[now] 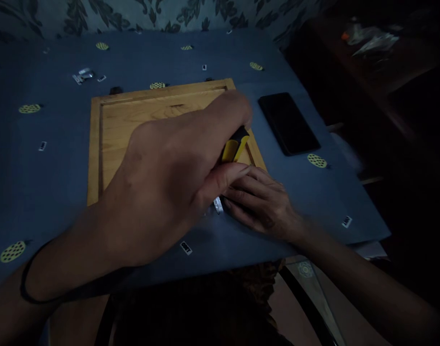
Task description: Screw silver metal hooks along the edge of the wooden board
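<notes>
My left hand [169, 163] is closed around the yellow-and-black handle of a tool [235, 145], held over the near right part of a wooden board with a raised border [94, 154]. The tool's working end is hidden behind my thumb. Right beside that thumb, my right hand [265, 204] has its fingers bent and pressed together near the board's near right corner. What they hold, if anything, is hidden. A small shiny metal piece [218, 205] shows between the two hands, partly covered. Both hands and forearms hide the board's near edge.
A black phone [289, 123] lies to the right of the board on the blue patterned tablecloth [54, 182]. Small metal pieces [85, 74] sit at the back left. Dark small parts [115, 90] touch the board's far edge. Clear plastic packaging [374, 41] rests on dark furniture at right.
</notes>
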